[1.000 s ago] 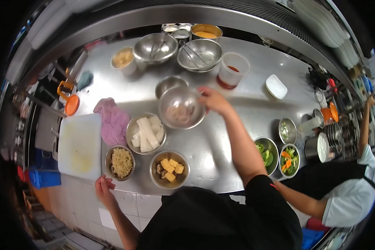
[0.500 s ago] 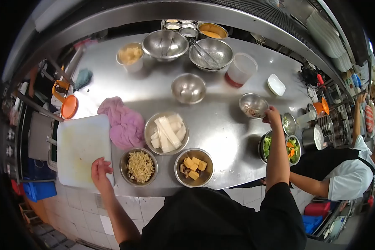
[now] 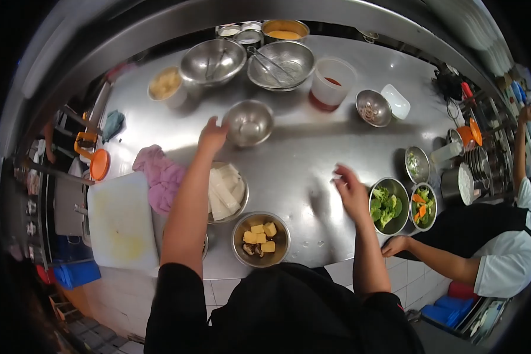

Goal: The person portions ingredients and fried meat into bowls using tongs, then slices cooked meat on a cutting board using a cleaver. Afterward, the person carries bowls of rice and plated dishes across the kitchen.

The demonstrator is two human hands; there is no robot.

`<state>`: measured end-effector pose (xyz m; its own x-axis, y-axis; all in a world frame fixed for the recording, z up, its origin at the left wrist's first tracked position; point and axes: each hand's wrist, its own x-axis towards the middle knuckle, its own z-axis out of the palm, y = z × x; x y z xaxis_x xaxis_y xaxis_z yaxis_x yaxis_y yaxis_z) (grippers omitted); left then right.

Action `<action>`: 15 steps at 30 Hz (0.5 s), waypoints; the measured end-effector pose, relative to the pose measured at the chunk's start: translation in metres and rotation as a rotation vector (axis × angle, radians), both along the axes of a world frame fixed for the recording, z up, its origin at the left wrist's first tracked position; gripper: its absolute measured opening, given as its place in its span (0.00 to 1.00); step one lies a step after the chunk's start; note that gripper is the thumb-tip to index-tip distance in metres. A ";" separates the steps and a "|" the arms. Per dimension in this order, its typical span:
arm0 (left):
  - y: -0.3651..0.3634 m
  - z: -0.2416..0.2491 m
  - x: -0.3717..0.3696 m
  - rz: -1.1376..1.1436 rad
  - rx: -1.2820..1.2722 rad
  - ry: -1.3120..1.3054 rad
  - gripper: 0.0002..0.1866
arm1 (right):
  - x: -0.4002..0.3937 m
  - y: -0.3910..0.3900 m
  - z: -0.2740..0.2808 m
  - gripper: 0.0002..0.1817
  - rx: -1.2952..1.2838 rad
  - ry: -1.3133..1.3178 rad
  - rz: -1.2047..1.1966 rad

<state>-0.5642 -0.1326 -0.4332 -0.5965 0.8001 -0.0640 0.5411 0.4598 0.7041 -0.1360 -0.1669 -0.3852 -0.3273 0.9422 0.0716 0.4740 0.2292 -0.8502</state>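
My left hand [image 3: 212,137] is at the left rim of an empty steel bowl [image 3: 249,123], fingers apart; whether they touch it is unclear. Over the table's right half, my right hand [image 3: 350,190] is empty, its fingers loosely spread and blurred. A small steel bowl with sliced pieces [image 3: 373,108] stands against a white dish [image 3: 396,102]. Under my left forearm, a bowl of white strips [image 3: 227,192] is partly covered, and the noodle bowl is mostly hidden. Nearer me is a bowl of yellow cubes and mushrooms [image 3: 261,239].
Large steel bowls [image 3: 213,62], a whisk bowl [image 3: 281,65] and a plastic tub [image 3: 333,84] stand at the back. Left are a cutting board [image 3: 123,221] and pink cloth [image 3: 159,179]. A co-worker's hand [image 3: 397,245] is beside the broccoli bowl [image 3: 389,205].
My right hand has let go of the small bowl, now farther back beside the white dish, and has drawn back left. My left hand has moved from the board to the empty bowl. The view has shifted.
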 end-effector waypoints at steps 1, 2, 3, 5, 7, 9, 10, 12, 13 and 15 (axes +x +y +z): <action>0.017 -0.023 -0.007 -0.057 -0.060 -0.011 0.28 | 0.005 -0.020 0.005 0.20 -0.055 0.027 0.054; 0.025 -0.032 -0.003 -0.114 -0.088 -0.031 0.28 | 0.011 -0.038 0.005 0.20 -0.109 0.054 0.108; 0.033 -0.042 0.001 -0.172 -0.114 -0.052 0.28 | 0.025 -0.054 -0.006 0.20 -0.210 0.129 0.085; 0.030 -0.042 0.043 -0.273 -0.101 -0.113 0.29 | 0.052 -0.077 -0.018 0.18 -0.398 0.274 0.031; 0.014 -0.029 0.098 -0.356 -0.045 -0.183 0.30 | 0.070 -0.088 -0.029 0.16 -0.456 0.311 -0.034; -0.021 0.002 0.139 -0.455 0.014 -0.226 0.30 | 0.085 -0.096 -0.039 0.16 -0.463 0.308 -0.095; -0.046 0.024 0.151 -0.497 0.058 -0.234 0.29 | 0.088 -0.100 -0.041 0.16 -0.444 0.290 -0.121; -0.086 0.062 0.147 -0.516 0.103 -0.242 0.28 | 0.089 -0.107 -0.039 0.16 -0.423 0.295 -0.122; -0.109 0.075 0.130 -0.523 0.079 -0.266 0.27 | 0.083 -0.108 -0.038 0.16 -0.412 0.300 -0.094; -0.149 0.077 0.085 -0.434 0.072 -0.275 0.25 | 0.070 -0.113 -0.031 0.15 -0.387 0.286 -0.048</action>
<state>-0.4791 -0.2815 -0.3567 -0.1778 0.9782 -0.1072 0.4617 0.1791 0.8688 -0.0661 -0.2800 -0.4162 -0.3016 0.9308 -0.2068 0.2114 -0.1462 -0.9664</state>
